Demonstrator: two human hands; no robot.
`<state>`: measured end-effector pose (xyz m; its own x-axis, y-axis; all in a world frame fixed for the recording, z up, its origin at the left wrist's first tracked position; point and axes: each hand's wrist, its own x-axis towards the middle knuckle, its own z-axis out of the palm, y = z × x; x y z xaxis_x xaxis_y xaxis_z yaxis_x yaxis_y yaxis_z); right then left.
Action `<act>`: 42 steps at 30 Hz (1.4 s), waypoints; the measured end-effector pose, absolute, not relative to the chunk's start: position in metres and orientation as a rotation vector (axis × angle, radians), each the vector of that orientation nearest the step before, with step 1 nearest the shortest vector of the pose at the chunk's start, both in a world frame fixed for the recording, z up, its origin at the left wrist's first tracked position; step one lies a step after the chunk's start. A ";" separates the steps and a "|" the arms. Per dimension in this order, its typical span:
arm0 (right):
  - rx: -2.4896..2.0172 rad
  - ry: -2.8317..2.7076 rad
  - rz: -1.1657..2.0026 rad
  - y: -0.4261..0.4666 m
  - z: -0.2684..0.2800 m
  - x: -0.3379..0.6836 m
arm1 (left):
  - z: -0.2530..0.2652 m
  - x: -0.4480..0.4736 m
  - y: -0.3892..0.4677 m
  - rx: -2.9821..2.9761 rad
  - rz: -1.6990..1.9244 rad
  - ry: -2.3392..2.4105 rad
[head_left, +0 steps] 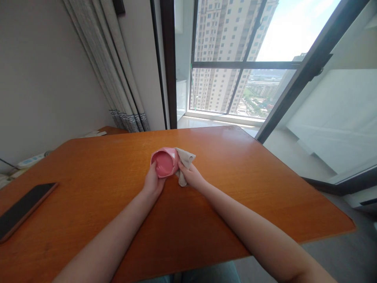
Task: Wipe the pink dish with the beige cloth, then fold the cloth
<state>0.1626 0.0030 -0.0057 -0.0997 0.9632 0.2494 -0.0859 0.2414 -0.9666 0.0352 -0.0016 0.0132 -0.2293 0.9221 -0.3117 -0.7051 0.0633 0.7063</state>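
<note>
A pink bowl-like container is tilted so that its round opening faces me, above the wooden table. My left hand grips its lower left side, the thumb over the rim and the fingers underneath. Bunched against the container's right side is a pale grey cloth. My right hand pinches that cloth and presses it to the outer wall. One end of the cloth hangs down below the right fingers. The underside of the container is hidden.
A dark phone-like slab with a reddish edge lies at the table's left. A white power strip is beyond the left edge. Behind the table are a grey curtain and a large window.
</note>
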 end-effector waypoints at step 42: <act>-1.110 -1.168 1.014 0.010 -0.008 0.177 | 0.004 0.036 -0.006 0.586 1.349 1.061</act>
